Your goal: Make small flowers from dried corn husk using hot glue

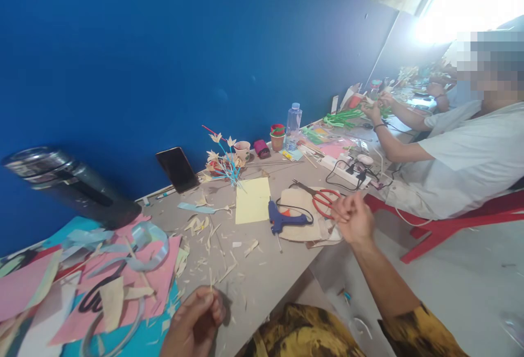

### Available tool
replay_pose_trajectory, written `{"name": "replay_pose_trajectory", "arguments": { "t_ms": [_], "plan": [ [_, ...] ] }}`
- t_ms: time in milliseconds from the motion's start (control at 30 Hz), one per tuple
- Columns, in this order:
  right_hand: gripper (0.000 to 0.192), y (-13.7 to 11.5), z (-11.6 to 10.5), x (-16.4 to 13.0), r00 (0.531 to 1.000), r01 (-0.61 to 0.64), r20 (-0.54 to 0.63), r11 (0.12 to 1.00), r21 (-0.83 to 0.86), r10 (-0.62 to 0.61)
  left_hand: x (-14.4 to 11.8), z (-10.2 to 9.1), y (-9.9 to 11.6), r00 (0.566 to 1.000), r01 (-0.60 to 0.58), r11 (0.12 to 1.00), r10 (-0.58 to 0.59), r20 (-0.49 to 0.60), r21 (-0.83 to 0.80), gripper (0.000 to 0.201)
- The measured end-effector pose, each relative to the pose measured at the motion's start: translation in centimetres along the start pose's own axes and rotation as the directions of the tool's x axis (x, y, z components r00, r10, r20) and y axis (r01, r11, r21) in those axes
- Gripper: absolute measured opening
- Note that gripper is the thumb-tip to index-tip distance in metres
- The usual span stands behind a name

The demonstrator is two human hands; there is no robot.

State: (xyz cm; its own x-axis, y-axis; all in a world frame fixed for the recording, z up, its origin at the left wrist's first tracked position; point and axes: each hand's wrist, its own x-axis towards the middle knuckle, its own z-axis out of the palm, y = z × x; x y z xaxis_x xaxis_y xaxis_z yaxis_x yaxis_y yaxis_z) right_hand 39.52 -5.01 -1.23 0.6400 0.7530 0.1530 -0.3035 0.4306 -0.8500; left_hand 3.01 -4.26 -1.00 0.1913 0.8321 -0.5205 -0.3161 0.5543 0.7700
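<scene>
My left hand [196,321] is low at the table's front, thumb and fingers pinched on a thin pale strip [210,279] that pokes up. Over the right table edge, my right hand [354,218] has curled fingers at the red handles of a pair of scissors [321,200]; the exact grip is partly hidden. Below the scissor blades is a stack of tan sheets [297,228]. A blue glue gun [286,219] lies on the left side of that stack. Beside it is a yellow paper sheet [252,200]. Pale shavings [208,237] are scattered between my hands.
Flowers on blue stems [227,160], a phone [178,168], a paper cup [242,150] and a water bottle [293,126] line the blue wall. A dark flask [82,188] and coloured papers [164,253] stand left. At right are a power strip [344,171] and a seated co-worker [462,144].
</scene>
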Motion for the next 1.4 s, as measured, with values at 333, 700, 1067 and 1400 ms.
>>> {"name": "replay_pose_trajectory", "arguments": {
  "t_ms": [333, 700, 1067, 1400],
  "plan": [
    [0.060, 0.1, -0.2, 0.2, 0.995, 0.015, 0.102, 1.000, 0.013, -0.016, 0.6, -0.7, -0.7, 0.997, -0.064, 0.994, 0.061, -0.041, -0.084, 0.028],
    [0.062, 6.2, 1.5, 1.7, 0.981, -0.190, 0.072, 0.977, 0.103, 0.183, 0.9, 0.4, -0.6, 0.996, -0.084, 0.993, 0.082, -0.028, -0.078, 0.028],
    [0.029, 1.0, 4.3, -1.8, 0.998, 0.025, 0.055, 0.997, -0.067, -0.021, 1.6, 1.6, 3.5, 0.959, -0.270, 0.952, 0.278, -0.045, 0.142, 0.017],
    [0.029, 6.5, 14.5, -9.8, 0.773, -0.133, 0.549, 0.927, -0.351, 0.319, 2.7, 4.0, 3.0, 0.873, -0.487, 0.771, 0.438, 0.214, 0.409, 0.018]
  ]
}}
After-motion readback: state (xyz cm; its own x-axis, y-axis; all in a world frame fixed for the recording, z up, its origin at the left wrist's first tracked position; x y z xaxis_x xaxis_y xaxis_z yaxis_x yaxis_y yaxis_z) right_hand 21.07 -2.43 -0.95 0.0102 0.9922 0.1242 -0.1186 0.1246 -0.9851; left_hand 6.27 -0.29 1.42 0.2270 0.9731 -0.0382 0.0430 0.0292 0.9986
